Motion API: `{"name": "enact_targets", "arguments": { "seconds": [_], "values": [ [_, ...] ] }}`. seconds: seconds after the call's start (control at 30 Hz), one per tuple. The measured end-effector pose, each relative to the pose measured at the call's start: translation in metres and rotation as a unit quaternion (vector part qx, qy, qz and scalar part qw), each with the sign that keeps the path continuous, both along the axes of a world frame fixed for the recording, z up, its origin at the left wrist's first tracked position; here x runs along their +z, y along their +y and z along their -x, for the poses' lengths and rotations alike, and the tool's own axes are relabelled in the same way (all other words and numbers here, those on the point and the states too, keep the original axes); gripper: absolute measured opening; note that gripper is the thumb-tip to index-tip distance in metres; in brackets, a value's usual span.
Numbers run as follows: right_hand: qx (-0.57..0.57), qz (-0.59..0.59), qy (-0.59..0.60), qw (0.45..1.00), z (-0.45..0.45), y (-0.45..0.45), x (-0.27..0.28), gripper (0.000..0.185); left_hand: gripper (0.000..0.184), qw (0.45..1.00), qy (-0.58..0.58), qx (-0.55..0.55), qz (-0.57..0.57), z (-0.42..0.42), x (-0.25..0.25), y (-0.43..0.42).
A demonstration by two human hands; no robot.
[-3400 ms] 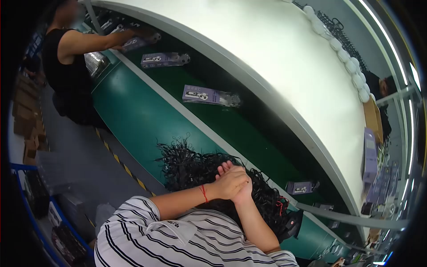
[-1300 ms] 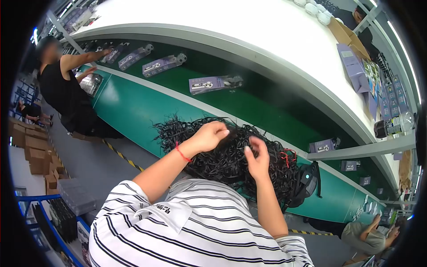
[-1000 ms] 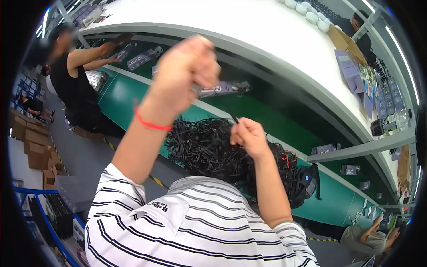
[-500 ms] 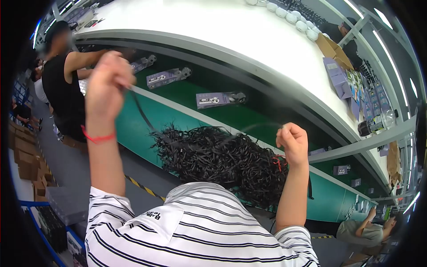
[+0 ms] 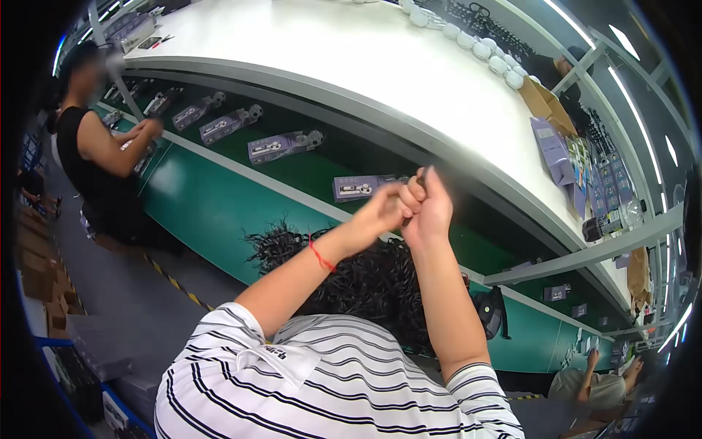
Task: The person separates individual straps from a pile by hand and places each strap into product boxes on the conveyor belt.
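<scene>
My left hand, with a red string on its wrist, meets my right hand above the bench. Both are closed around a thin black strap, of which only small dark bits show between the fingers. Beneath my forearms lies a large tangled pile of black straps, partly hidden by my arms. Just beyond my hands, a purple-and-white package lies on the green belt, its right end covered by my fingers.
More purple packages lie along the belt. A white shelf runs above it, with white round items and an open carton. A co-worker in black stands left. A dark pouch-like object sits right of my forearm.
My hands were wide apart with the black strap stretched between them; now they are together. My left hand moved right and my right hand moved left. Packages on the belt have shifted.
</scene>
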State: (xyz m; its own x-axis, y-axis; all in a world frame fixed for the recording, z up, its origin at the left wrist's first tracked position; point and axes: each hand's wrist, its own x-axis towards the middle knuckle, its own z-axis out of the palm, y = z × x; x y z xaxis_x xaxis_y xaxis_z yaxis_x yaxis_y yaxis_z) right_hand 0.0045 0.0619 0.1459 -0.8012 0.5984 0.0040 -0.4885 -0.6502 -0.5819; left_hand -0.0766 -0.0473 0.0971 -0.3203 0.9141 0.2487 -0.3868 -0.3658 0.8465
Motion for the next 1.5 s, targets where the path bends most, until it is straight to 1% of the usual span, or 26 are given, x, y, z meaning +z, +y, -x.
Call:
{"name": "enact_targets", "arguments": {
  "seconds": [0.07,0.1,0.2,0.23,0.3,0.33,0.37,0.43,0.5,0.53,0.6,0.63,0.67,0.7,0.73,0.8,0.83,0.87,0.93,1.03,1.1,1.27,1.3,1.33,1.37,1.5],
  "values": [
    [-0.025,0.022,-0.008,0.999,-0.003,0.009,0.010,0.024,0.025,0.974,0.037,-0.173,0.144,0.008,-0.029,-0.015],
    [-0.048,0.045,-0.013,0.998,-0.004,0.011,0.015,0.025,0.025,0.973,0.034,-0.178,0.142,0.013,-0.045,-0.021],
    [-0.093,0.121,-0.034,0.988,0.001,0.011,-0.005,0.025,0.023,0.989,-0.085,-0.068,0.104,0.026,-0.067,-0.024],
    [-0.112,0.169,-0.044,0.978,0.007,0.010,-0.021,0.024,0.023,0.997,-0.028,0.056,0.048,0.028,-0.069,-0.012],
    [-0.128,0.221,-0.063,0.965,0.028,0.000,-0.054,0.023,0.025,0.948,0.086,0.302,-0.055,0.032,-0.066,0.004],
    [-0.164,0.286,-0.130,0.935,0.043,-0.007,-0.074,0.023,0.025,0.948,0.081,0.304,-0.049,0.035,-0.067,0.008],
    [-0.199,0.348,-0.197,0.895,0.053,-0.012,-0.093,0.022,0.026,0.972,-0.062,0.221,-0.052,0.038,-0.068,0.012],
    [-0.112,0.329,-0.150,0.926,0.062,-0.013,-0.146,0.025,0.028,0.938,-0.338,0.046,-0.061,0.053,-0.074,0.016],
    [0.056,0.275,-0.035,0.959,0.074,-0.019,-0.164,0.032,0.025,0.942,-0.332,0.039,-0.025,0.069,-0.099,0.019],
    [0.056,0.280,-0.040,0.958,0.084,-0.024,-0.155,0.032,0.023,0.947,-0.321,0.028,0.008,0.075,-0.115,0.019],
    [-0.009,0.315,-0.220,0.923,0.114,-0.034,-0.111,0.024,0.021,0.948,-0.314,0.021,0.042,0.089,-0.132,0.016],
    [-0.038,0.326,-0.308,0.893,0.130,-0.034,-0.096,0.020,0.017,0.993,-0.044,0.095,0.050,0.098,-0.132,0.015],
    [-0.031,0.324,-0.312,0.893,0.139,-0.030,-0.103,0.020,0.014,0.958,0.231,0.162,0.056,0.107,-0.130,0.013],
    [-0.029,0.334,-0.321,0.886,0.145,-0.028,-0.115,0.022,0.015,0.844,0.487,0.215,0.063,0.116,-0.129,0.009],
    [-0.024,0.342,-0.328,0.880,0.153,-0.023,-0.130,0.025,0.015,0.842,0.485,0.225,0.069,0.130,-0.129,0.006],
    [-0.004,0.344,-0.340,0.875,0.184,-0.010,-0.165,0.028,0.023,0.734,0.615,0.267,0.111,0.161,-0.134,-0.006],
    [0.027,0.301,-0.331,0.894,0.197,-0.001,-0.192,0.027,0.029,0.673,0.670,0.282,0.137,0.171,-0.137,-0.015],
    [0.058,0.258,-0.320,0.910,0.210,0.009,-0.218,0.026,0.029,0.671,0.666,0.290,0.151,0.174,-0.140,-0.027],
    [0.102,0.224,-0.263,0.933,0.249,0.031,-0.232,0.024,0.032,0.772,0.495,0.371,0.149,0.176,-0.146,-0.054],
    [0.109,0.192,-0.179,0.959,0.332,0.053,-0.206,0.028,0.035,0.804,0.373,0.411,0.213,0.174,-0.187,-0.104],
    [0.001,0.153,-0.204,0.967,0.388,0.071,-0.227,0.028,0.033,0.783,0.368,0.431,0.258,0.172,-0.208,-0.136],
    [0.084,0.037,-0.127,0.988,0.486,0.185,-0.394,0.025,0.023,0.769,0.305,0.461,0.321,0.161,-0.248,-0.177],
    [0.050,-0.191,-0.227,0.954,0.494,0.191,-0.402,0.024,0.020,0.768,0.297,0.460,0.330,0.161,-0.251,-0.181],
    [0.011,-0.405,-0.315,0.858,0.498,0.192,-0.404,0.024,0.017,0.768,0.290,0.458,0.341,0.162,-0.251,-0.183],
    [-0.026,-0.593,-0.383,0.708,0.501,0.191,-0.405,0.023,0.017,0.770,0.285,0.458,0.341,0.162,-0.251,-0.185],
    [-0.072,-0.731,-0.306,0.606,0.480,0.174,-0.382,0.022,0.011,0.795,0.244,0.453,0.323,0.168,-0.251,-0.173]
  ]
}}
